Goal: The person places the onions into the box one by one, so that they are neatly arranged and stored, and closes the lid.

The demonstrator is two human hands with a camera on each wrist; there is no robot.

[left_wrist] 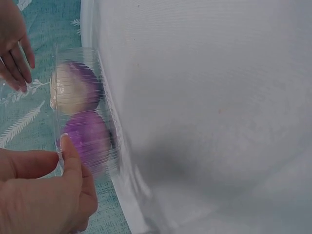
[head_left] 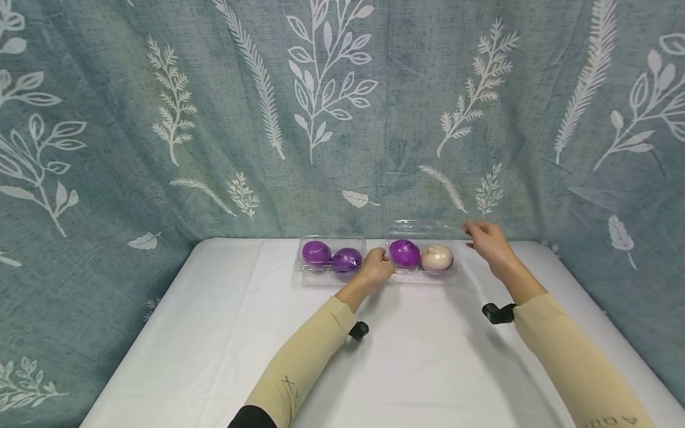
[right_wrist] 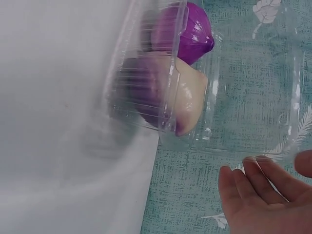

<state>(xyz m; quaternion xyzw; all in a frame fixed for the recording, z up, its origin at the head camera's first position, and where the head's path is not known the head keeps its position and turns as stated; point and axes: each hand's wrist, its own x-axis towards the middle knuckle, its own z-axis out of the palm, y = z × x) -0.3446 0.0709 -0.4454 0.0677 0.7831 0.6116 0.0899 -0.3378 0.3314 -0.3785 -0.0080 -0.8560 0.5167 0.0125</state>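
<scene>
A clear plastic clamshell container (head_left: 423, 278) stands at the table's far edge with its lid (right_wrist: 251, 97) raised at the back. Inside lie a purple onion (head_left: 404, 254) and a cream-and-purple, turnip-like vegetable (head_left: 437, 258). At the container's near left corner, my left hand (head_left: 377, 267) pinches the rim between thumb and index finger. My right hand (head_left: 488, 241) is by the lid's right edge, its fingers nearly straight in the right wrist view. Whether the fingertips touch the lid is hard to tell.
To the left is a second clear container (head_left: 316, 278) holding two purple onions (head_left: 317, 253). Both containers rest on a white-covered table (head_left: 428, 356), close to a green leaf-patterned cloth (head_left: 396, 119) hanging behind.
</scene>
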